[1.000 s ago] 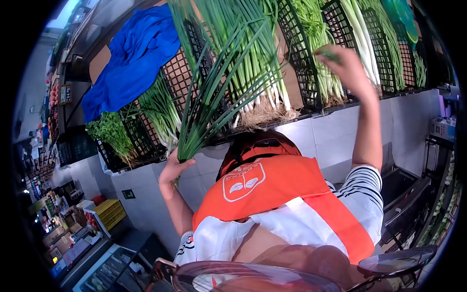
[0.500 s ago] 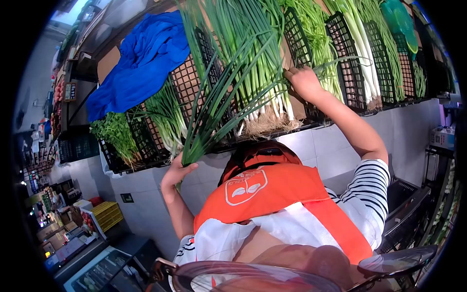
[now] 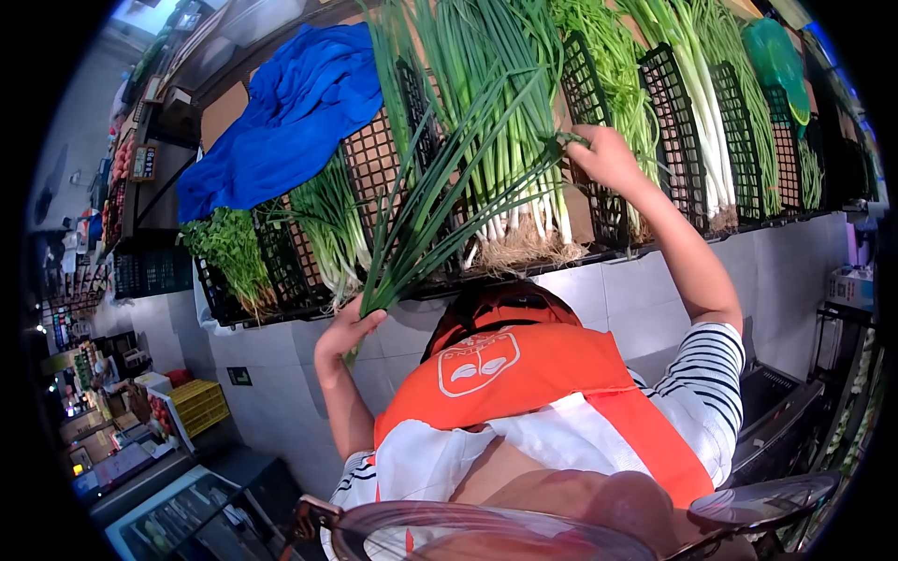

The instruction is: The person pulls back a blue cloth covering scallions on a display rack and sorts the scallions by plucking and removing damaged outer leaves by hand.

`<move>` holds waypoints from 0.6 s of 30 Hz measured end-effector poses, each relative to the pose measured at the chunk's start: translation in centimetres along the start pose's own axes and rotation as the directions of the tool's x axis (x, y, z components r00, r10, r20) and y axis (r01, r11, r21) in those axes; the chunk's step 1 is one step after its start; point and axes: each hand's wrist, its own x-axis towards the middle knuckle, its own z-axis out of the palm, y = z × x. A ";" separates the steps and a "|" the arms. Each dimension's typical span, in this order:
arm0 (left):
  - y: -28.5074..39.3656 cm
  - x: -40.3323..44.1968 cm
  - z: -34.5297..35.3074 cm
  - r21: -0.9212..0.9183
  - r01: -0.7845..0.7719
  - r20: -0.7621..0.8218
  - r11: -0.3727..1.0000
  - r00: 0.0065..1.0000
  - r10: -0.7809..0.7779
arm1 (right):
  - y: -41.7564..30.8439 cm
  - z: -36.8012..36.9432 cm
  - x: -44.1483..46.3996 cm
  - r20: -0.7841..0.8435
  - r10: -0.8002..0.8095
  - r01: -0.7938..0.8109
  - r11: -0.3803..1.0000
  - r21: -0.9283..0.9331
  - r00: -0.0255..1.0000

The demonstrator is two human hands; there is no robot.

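Note:
A bunch of scallions (image 3: pixel 412 257) fans up and to the right from my left hand (image 3: pixel 348 332), which is closed round its lower part. My right hand (image 3: pixel 608 159) pinches the tips of some long leaves from this bunch, which stretch across between my two hands. Behind them a thick pile of large scallions (image 3: pixel 510 178) lies in a crate, its white stems and matted roots facing me. My right hand is over the right side of that pile. Stem ends below my left fist are mostly hidden.
Black mesh crates (image 3: pixel 374 154) divide the vegetable stand. A blue cloth (image 3: pixel 290 112) covers part of the left side, above coriander-like greens (image 3: pixel 229 257) and smaller scallions (image 3: pixel 327 220). Leafy stalks (image 3: pixel 613 93), leeks (image 3: pixel 702 140) and a green net bag (image 3: pixel 776 61) lie to the right.
My right fingers have closed on leaf tips; a leaf that trailed out past that hand to the right is now gathered in. My left hand keeps its hold. The view has shifted slightly.

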 end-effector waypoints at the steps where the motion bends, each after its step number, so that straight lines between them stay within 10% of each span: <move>1: 0.0 0.2 0.0 -0.021 -0.025 0.029 0.999 0.999 0.026 | -0.7 -0.4 0.0 -0.044 0.044 -0.043 0.999 0.013 0.998; 15: 2.5 0.6 0.5 -0.042 -0.186 0.093 0.982 0.977 0.190 | 0.1 -3.4 4.2 -0.091 0.186 -0.197 0.973 -0.123 0.978; 18: 1.9 -0.9 -0.1 -0.064 -0.026 0.054 0.998 0.998 0.030 | 1.9 -7.1 5.4 -0.019 0.330 -0.331 0.942 -0.064 0.944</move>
